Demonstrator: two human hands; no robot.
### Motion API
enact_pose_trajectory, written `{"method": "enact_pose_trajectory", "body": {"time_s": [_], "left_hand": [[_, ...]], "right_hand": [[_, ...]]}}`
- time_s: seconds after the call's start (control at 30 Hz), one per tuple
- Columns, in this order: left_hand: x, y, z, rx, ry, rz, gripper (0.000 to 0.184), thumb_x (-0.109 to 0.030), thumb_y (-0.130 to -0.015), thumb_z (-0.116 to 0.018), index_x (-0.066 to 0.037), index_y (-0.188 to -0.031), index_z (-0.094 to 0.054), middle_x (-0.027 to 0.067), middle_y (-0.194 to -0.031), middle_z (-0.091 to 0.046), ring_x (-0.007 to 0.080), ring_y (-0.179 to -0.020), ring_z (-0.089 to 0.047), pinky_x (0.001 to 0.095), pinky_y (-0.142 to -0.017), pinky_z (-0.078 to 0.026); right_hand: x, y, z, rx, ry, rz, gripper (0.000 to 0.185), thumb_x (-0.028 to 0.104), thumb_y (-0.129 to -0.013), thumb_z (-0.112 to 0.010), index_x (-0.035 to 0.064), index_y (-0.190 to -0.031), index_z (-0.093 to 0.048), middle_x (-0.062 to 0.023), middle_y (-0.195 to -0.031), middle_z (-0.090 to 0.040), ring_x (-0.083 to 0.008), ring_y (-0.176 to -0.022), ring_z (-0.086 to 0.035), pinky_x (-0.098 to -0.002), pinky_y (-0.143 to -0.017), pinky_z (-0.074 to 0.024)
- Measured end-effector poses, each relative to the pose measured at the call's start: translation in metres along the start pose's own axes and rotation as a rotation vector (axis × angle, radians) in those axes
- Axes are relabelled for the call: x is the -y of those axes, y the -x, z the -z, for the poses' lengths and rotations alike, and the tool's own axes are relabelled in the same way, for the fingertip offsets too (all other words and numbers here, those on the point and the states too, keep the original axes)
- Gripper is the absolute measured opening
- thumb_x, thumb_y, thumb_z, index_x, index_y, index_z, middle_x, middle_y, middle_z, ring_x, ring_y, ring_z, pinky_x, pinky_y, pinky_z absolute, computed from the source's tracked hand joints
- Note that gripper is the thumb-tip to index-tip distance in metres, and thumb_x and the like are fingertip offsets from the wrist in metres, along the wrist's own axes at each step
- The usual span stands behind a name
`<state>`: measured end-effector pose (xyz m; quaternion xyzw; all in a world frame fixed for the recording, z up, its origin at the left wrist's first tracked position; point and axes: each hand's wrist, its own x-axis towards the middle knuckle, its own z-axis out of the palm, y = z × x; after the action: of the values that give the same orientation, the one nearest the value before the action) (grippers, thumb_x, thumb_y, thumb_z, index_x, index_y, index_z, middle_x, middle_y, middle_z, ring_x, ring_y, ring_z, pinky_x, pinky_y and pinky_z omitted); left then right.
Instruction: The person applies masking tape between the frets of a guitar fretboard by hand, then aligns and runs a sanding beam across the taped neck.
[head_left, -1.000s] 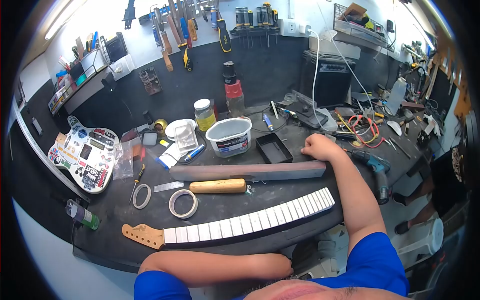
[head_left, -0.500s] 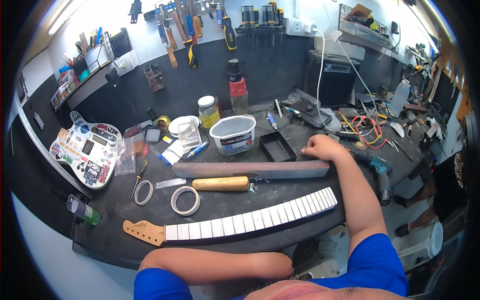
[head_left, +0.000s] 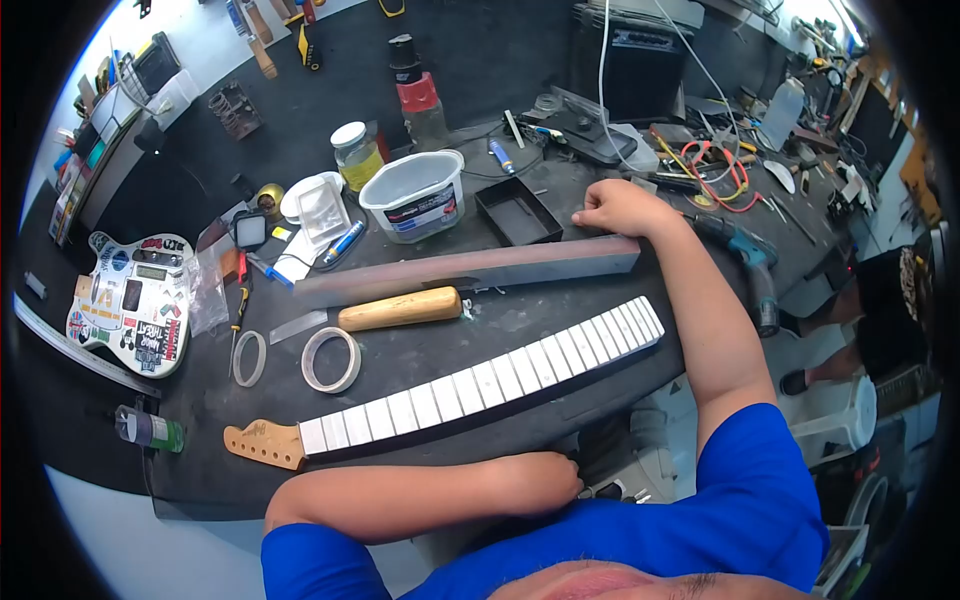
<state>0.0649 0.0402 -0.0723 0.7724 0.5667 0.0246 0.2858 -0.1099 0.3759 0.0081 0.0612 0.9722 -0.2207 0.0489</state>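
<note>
A guitar neck (head_left: 480, 386) lies near the bench's front edge, white strips between its frets and its bare wooden headstock at left. My left hand (head_left: 542, 484) is below the neck, fingers curled; anything inside is hidden. My right hand (head_left: 622, 208) is at the far end of a long grey bar (head_left: 480, 272), just right of an open black tray (head_left: 520, 212). Its fingers are curled in, and I see nothing in them. Between bar and neck lie a wooden handle (head_left: 400, 309) and a roll of tape (head_left: 331, 384).
A white tub (head_left: 412, 228) and a lidded jar (head_left: 357, 160) stand behind the bar. A sticker-covered guitar body (head_left: 130, 305) is at left. On the right are a cordless drill (head_left: 750, 255) and cluttered tools. Another person's legs (head_left: 835, 350) show at far right.
The view has tilted downward and turned slightly, so the bench items appear higher and further left. Both hands stay in about the same places against the bench, still curled.
</note>
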Motion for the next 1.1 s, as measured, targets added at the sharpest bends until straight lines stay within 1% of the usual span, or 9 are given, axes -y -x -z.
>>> {"method": "enact_pose_trajectory", "body": {"time_s": [0.1,0.27,0.4,0.47,0.57,0.67,0.77,0.87,1.1], "left_hand": [[0.000,0.001,-0.006,-0.128,-0.045,0.001,0.019,-0.012,-0.098,-0.063,0.001,-0.096,-0.077,0.0215,-0.097,-0.078,0.0369,-0.092,-0.078,0.0454,-0.086,-0.062],[-0.001,0.001,-0.008,-0.133,-0.056,0.013,0.020,-0.012,-0.098,-0.062,0.002,-0.097,-0.077,0.0211,-0.097,-0.078,0.0359,-0.093,-0.078,0.0446,-0.087,-0.062],[-0.003,0.003,-0.003,-0.134,-0.062,0.027,0.021,-0.012,-0.098,-0.062,0.002,-0.099,-0.077,0.0212,-0.098,-0.078,0.0356,-0.093,-0.078,0.0441,-0.086,-0.062],[-0.001,0.001,0.001,-0.045,-0.020,0.015,0.026,-0.013,-0.106,-0.054,0.006,-0.106,-0.073,0.0267,-0.103,-0.073,0.0417,-0.094,-0.075,0.0501,-0.086,-0.061],[-0.003,0.001,-0.001,-0.065,-0.029,0.026,0.024,-0.012,-0.102,-0.058,0.004,-0.104,-0.075,0.0244,-0.101,-0.075,0.0388,-0.094,-0.077,0.0470,-0.086,-0.062],[-0.002,0.002,-0.003,-0.103,-0.059,0.025,0.021,-0.012,-0.099,-0.062,0.002,-0.101,-0.077,0.0220,-0.099,-0.077,0.0358,-0.093,-0.078,0.0439,-0.086,-0.062],[-0.003,0.003,0.000,-0.096,-0.050,0.033,0.021,-0.012,-0.099,-0.062,0.001,-0.102,-0.077,0.0218,-0.099,-0.078,0.0355,-0.094,-0.078,0.0437,-0.086,-0.062],[-0.003,0.003,-0.002,-0.110,-0.070,0.025,0.021,-0.013,-0.099,-0.062,0.001,-0.102,-0.077,0.0211,-0.099,-0.078,0.0348,-0.094,-0.078,0.0432,-0.086,-0.062],[-0.003,0.003,-0.001,-0.081,-0.086,0.018,0.021,-0.013,-0.099,-0.062,0.001,-0.103,-0.078,0.0202,-0.100,-0.078,0.0341,-0.094,-0.078,0.0422,-0.085,-0.062]], "right_hand": [[0.000,-0.001,-0.001,-0.010,0.016,0.010,0.048,0.047,-0.092,-0.083,-0.0003,-0.103,-0.078,-0.0211,-0.104,-0.080,-0.0339,-0.101,-0.076,-0.0447,-0.088,-0.0581],[-0.002,-0.002,-0.001,-0.007,0.007,0.018,0.046,0.045,-0.093,-0.082,-0.0001,-0.103,-0.078,-0.0202,-0.103,-0.080,-0.0334,-0.100,-0.077,-0.0448,-0.088,-0.0585],[-0.007,-0.010,-0.007,-0.277,-0.075,0.031,0.037,0.039,-0.093,-0.079,0.0040,-0.106,-0.079,-0.0187,-0.097,-0.080,-0.0333,-0.095,-0.077,-0.0466,-0.090,-0.0593],[-0.005,-0.012,-0.008,-0.460,-0.045,0.031,0.032,0.036,-0.093,-0.079,0.0068,-0.107,-0.080,-0.0177,-0.092,-0.079,-0.0333,-0.091,-0.078,-0.0474,-0.090,-0.0598],[0.001,-0.006,0.000,-0.493,0.017,-0.030,0.028,0.033,-0.093,-0.078,0.0115,-0.110,-0.082,-0.0178,-0.110,-0.079,-0.0342,-0.110,-0.074,-0.0462,-0.097,-0.0580],[-0.005,-0.001,0.002,-0.566,0.302,0.025,0.033,0.037,-0.093,-0.078,0.0171,-0.119,-0.083,-0.0182,-0.147,-0.064,-0.0381,-0.138,-0.058,-0.0488,-0.111,-0.0513],[-0.007,-0.001,-0.006,-0.470,0.370,-0.080,0.045,0.041,-0.093,-0.081,0.0244,-0.135,-0.080,-0.0169,-0.172,-0.036,-0.0432,-0.153,-0.039,-0.0550,-0.121,-0.0425],[0.007,0.002,-0.006,-0.378,0.426,-0.191,0.066,0.047,-0.093,-0.081,0.0276,-0.154,-0.067,-0.0165,-0.177,-0.027,-0.0454,-0.157,-0.034,-0.0601,-0.126,-0.0375],[-0.010,-0.013,-0.012,-0.494,0.342,-0.121,0.087,0.049,-0.093,-0.082,0.0078,-0.164,-0.052,-0.0192,-0.178,-0.024,-0.0497,-0.155,-0.036,-0.0581,-0.127,-0.0371]]}}
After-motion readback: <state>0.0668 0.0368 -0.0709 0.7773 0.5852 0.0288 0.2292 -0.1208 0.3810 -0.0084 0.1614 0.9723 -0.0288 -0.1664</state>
